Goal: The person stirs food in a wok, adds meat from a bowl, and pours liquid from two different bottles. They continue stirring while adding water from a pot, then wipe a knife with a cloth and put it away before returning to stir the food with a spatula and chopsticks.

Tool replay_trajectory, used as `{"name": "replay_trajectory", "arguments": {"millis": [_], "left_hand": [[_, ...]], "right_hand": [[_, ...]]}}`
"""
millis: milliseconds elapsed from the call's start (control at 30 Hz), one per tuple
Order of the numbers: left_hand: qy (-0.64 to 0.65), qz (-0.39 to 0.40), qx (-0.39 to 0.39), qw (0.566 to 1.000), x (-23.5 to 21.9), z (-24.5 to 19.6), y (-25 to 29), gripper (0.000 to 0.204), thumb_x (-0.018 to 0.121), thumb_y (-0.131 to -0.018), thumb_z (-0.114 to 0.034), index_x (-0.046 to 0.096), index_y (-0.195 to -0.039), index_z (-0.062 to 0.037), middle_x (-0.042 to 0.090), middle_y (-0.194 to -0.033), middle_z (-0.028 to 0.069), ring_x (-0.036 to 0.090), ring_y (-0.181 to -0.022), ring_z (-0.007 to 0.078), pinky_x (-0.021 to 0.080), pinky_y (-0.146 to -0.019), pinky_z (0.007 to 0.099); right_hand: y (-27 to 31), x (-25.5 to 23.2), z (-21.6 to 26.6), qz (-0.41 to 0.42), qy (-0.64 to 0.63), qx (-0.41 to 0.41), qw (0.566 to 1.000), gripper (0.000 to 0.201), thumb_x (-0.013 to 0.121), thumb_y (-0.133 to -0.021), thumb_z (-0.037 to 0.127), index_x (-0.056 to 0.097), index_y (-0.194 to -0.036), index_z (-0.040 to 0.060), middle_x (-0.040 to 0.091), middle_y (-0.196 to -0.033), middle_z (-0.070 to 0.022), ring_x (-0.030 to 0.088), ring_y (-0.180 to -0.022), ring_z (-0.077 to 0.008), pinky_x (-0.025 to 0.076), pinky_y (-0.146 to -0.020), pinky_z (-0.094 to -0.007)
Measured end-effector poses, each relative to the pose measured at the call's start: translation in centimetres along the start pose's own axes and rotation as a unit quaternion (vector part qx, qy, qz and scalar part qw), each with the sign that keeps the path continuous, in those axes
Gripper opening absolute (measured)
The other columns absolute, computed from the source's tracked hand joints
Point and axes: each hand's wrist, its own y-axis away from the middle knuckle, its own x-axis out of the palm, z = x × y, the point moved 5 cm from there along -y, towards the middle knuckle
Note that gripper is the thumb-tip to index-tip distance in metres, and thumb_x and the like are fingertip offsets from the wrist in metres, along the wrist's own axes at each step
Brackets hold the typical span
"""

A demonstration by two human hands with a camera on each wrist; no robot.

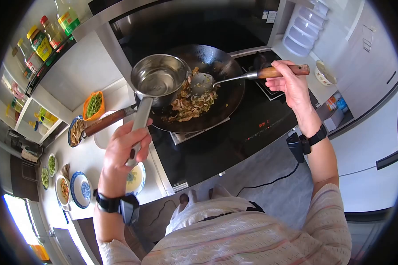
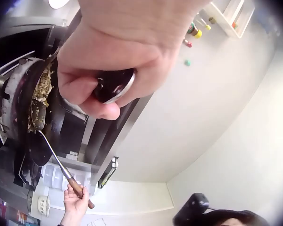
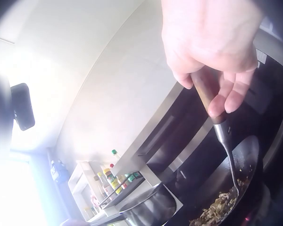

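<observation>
My left hand [image 1: 127, 143] grips the grey handle of a steel saucepan [image 1: 159, 76], which is held over the left rim of a dark wok [image 1: 232, 90]. The pan's bowl shows only bare-looking, shiny metal and reflections inside. In my right hand [image 1: 292, 86] is the wooden handle of a cooking ladle [image 1: 269, 72]; its metal head lies in the wok among chopped, browned food [image 1: 192, 106]. The right wrist view shows the fingers around the ladle handle [image 3: 205, 89]. The wok's own wooden handle [image 1: 108, 123] sticks out left, partly behind my left hand.
The wok stands on a black cooktop [image 1: 269, 115] with lit red marks. Left on the counter are an orange basket of green strips [image 1: 93, 106], a blue-rimmed plate [image 1: 81, 190] and several small dishes. Sauce bottles [image 1: 40, 43] line a shelf above. A bowl [image 1: 325, 73] sits at right.
</observation>
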Motion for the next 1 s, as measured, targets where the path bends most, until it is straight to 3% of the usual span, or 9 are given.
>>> {"name": "replay_trajectory", "arguments": {"millis": [200, 467, 667, 833, 900, 1000], "left_hand": [[-0.012, 0.03, -0.009, 0.999, 2.1, 0.5, -4.5, 0.027, 0.048, -0.083, -0.008, 0.048, -0.105, 0.0066, 0.047, -0.06, 0.0053, 0.041, -0.038, 0.0107, 0.032, -0.036, 0.0225], [0.06, 0.02, -0.018, 0.998, 1.2, 0.4, -4.5, 0.027, 0.047, -0.084, -0.007, 0.047, -0.107, 0.0057, 0.047, -0.061, 0.0053, 0.041, -0.037, 0.0108, 0.031, -0.035, 0.0209], [0.11, 0.003, 0.007, 0.994, -1.8, -0.4, -0.6, 0.028, 0.046, -0.085, -0.008, 0.046, -0.109, 0.0062, 0.046, -0.062, 0.0054, 0.04, -0.037, 0.0107, 0.032, -0.034, 0.021], [0.15, 0.01, 0.061, 0.987, -4.7, -0.5, 4.2, 0.03, 0.044, -0.086, -0.008, 0.042, -0.112, 0.008, 0.046, -0.061, 0.0053, 0.041, -0.035, 0.01, 0.032, -0.033, 0.0208], [0.143, -0.001, 0.074, 0.987, -5.8, -0.5, 6.4, 0.032, 0.045, -0.086, -0.01, 0.04, -0.113, 0.0083, 0.045, -0.059, 0.0043, 0.04, -0.033, 0.0095, 0.031, -0.032, 0.0207], [0.148, -0.013, 0.095, 0.984, -8.0, 0.3, 9.7, 0.036, 0.048, -0.086, -0.011, 0.039, -0.114, 0.0091, 0.045, -0.056, 0.0041, 0.04, -0.03, 0.0094, 0.027, -0.028, 0.021]], "right_hand": [[-0.4, -0.1, -0.1, 0.005, 0.008, 0.017, 1.0, 0.028, 0.062, -0.08, 0.025, 0.057, -0.096, 0.0015, 0.062, -0.076, -0.0107, 0.063, -0.057, -0.0174, 0.051, -0.05, -0.0237], [-0.7, -0.8, 0.0, 0.0, -0.007, 0.033, 0.999, 0.027, 0.064, -0.079, 0.024, 0.057, -0.092, 0.001, 0.063, -0.072, -0.0113, 0.063, -0.054, -0.0166, 0.05, -0.047, -0.0223], [-2.2, -1.0, 4.8, 0.03, 0.101, -0.025, 0.994, 0.029, 0.063, -0.078, 0.026, 0.057, -0.092, 0.001, 0.062, -0.073, -0.0094, 0.061, -0.052, -0.0134, 0.049, -0.046, -0.0212], [-4.6, 1.2, 9.6, 0.052, 0.25, -0.087, 0.963, 0.027, 0.062, -0.077, 0.026, 0.058, -0.09, 0.0026, 0.062, -0.071, -0.0088, 0.06, -0.05, -0.0125, 0.047, -0.043, -0.0204], [-5.5, 2.6, 9.5, 0.066, 0.284, -0.091, 0.952, 0.027, 0.062, -0.076, 0.026, 0.057, -0.089, 0.0028, 0.062, -0.07, -0.0089, 0.06, -0.05, -0.0129, 0.047, -0.042, -0.021], [-6.2, 5.4, 4.6, 0.065, 0.173, -0.006, 0.983, 0.024, 0.061, -0.077, 0.025, 0.056, -0.085, 0.0027, 0.062, -0.07, -0.0109, 0.062, -0.05, -0.0158, 0.048, -0.04, -0.0237]]}}
